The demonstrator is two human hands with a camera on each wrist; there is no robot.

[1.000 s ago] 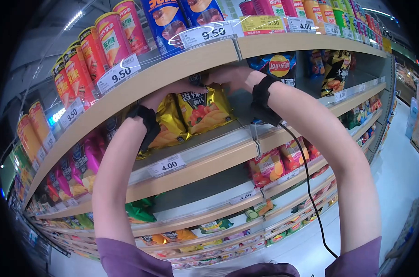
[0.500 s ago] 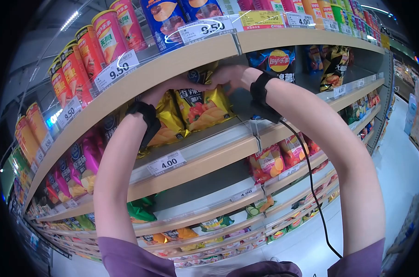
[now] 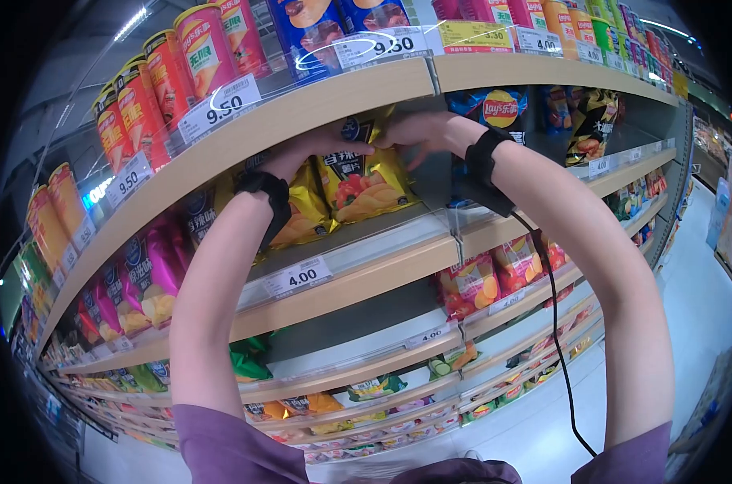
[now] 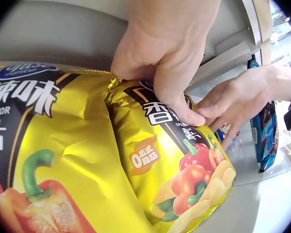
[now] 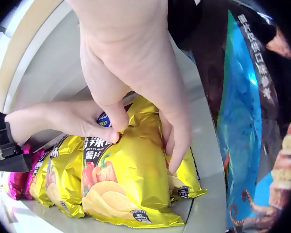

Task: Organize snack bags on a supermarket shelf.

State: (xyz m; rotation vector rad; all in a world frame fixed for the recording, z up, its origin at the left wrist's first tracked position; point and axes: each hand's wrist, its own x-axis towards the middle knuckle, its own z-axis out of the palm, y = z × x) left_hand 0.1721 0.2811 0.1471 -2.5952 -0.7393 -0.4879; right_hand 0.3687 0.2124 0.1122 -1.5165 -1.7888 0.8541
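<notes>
On the shelf (image 3: 382,272), left hand (image 4: 162,53) and right hand (image 5: 133,68) are clamping fingers on 1 yellow bag (image 5: 133,167), needing light, even pressure.

"9.50" stands on the white price tag (image 3: 382,48) at 12 o'clock, "3.30" on the yellow price tag (image 3: 475,36) at 1, "4.00" on the shelf-edge tag (image 3: 298,277) at 8. The yellow potato chip bag (image 5: 131,170) reads "SPICY FLAVOR" and "薯片"; the blue bag (image 3: 499,111), "Lay's乐事".

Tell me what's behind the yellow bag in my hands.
Another yellow bag, its lower corner showing below your right hand. The front bag and that hand cover most of it; anything farther back can't be seen.
</notes>
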